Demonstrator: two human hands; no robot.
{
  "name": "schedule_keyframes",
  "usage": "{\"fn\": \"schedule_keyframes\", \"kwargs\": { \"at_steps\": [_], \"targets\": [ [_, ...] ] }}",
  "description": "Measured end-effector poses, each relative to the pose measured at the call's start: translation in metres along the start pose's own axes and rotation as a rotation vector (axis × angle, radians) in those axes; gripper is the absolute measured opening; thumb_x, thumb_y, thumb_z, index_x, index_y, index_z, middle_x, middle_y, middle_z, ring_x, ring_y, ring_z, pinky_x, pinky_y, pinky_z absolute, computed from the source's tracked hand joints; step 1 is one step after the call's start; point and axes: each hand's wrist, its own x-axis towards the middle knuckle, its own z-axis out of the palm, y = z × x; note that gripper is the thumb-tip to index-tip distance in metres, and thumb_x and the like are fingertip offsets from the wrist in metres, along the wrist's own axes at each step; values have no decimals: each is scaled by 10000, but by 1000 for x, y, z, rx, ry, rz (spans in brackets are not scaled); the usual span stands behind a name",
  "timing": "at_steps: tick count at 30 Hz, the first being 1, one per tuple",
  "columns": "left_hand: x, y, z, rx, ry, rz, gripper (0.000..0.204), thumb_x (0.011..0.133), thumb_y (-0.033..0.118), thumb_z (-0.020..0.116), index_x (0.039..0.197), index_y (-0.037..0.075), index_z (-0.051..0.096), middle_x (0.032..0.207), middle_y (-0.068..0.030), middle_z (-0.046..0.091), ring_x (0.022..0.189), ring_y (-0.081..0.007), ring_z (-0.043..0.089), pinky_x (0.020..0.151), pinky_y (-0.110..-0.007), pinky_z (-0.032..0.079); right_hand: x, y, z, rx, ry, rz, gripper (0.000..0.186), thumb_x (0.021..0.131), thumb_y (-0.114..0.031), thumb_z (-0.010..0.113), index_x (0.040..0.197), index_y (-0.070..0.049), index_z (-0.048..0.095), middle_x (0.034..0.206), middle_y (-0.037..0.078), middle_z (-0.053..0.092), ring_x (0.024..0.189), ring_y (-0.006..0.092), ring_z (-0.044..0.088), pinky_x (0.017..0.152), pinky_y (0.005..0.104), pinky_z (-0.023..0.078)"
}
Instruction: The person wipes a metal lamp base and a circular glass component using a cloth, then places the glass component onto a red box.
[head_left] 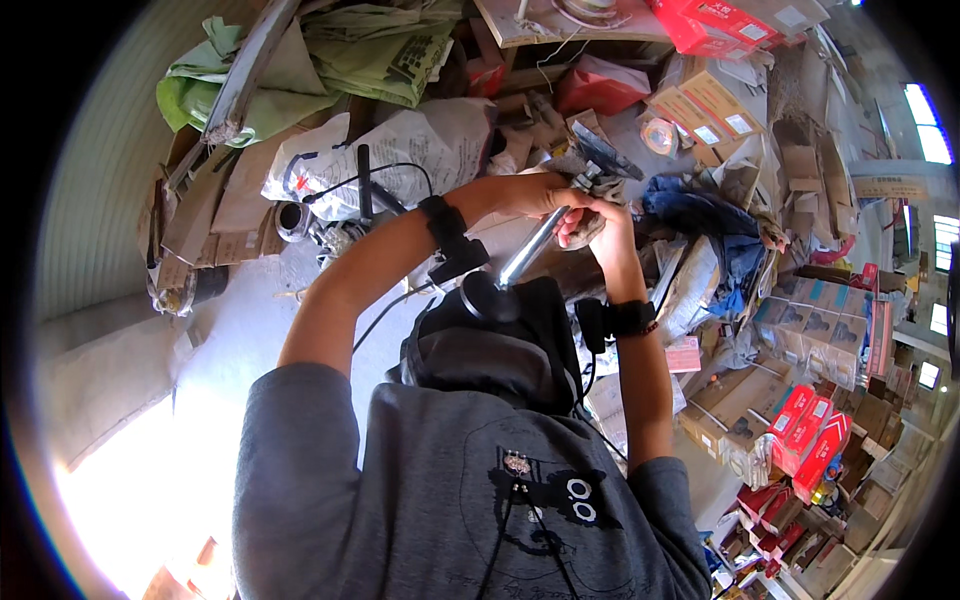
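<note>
Both my arms reach up to the upper middle of the head view, and my hands meet around a shiny metal tube (535,243). My left hand (540,195) is closed on its upper part, beside a metal fitting with bolts (590,178). Just right and slightly lower, my right hand (605,218) has curled fingers against the same tube. A dark flat piece (608,152) lies beyond the fitting; whether it joins the tube is unclear. The tube's lower end comes down near a round black part (490,297). Some fingers are hidden.
Cardboard boxes (705,110) and a roll of tape (659,136) lie at the far right. A white sack (385,160) and green bags (385,50) are heaped far left. Dark blue cloth (715,225) hangs right of my hands. Red boxes (808,430) are stacked right.
</note>
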Motion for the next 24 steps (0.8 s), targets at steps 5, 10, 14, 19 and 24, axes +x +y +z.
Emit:
{"fn": "schedule_keyframes", "kwargs": {
  "at_steps": [5,10,14,19,24],
  "targets": [
    [1,0,5,-247,176,-8,396,867,375,468,679,30,528,675,-79,541,645,-207,558,674,-352,484,2,-14,17,124,-45,-20,162,775,-100,470,739,46,529,603,150,556,460,276,530,432,344,438],
    [0,3,8,-143,411,19,381,863,341,488,664,19,533,638,-78,546,598,-184,563,623,-318,497,5,-12,16,-65,129,-194,112,762,-31,513,830,50,549,667,131,580,544,235,570,520,303,466],
    [7,-5,-6,223,693,-38,422,813,375,518,626,-1,563,578,-83,586,550,-185,607,541,-296,483,-7,-18,16,-161,223,-198,204,724,-14,584,919,37,548,833,120,596,738,207,587,699,295,461],
    [12,-16,-14,654,915,-208,494,726,455,560,668,-33,617,664,-169,612,651,-279,624,624,-368,486,-17,0,3,-126,416,-171,278,692,-10,636,955,10,549,911,75,575,843,174,556,769,292,430],
    [15,-17,-2,974,810,-256,448,771,403,539,803,-36,621,853,-203,610,844,-319,592,702,-427,453,1,11,22,-106,486,-232,348,740,-94,663,1046,-1,527,963,49,564,860,145,528,773,276,402]
  ]
}}
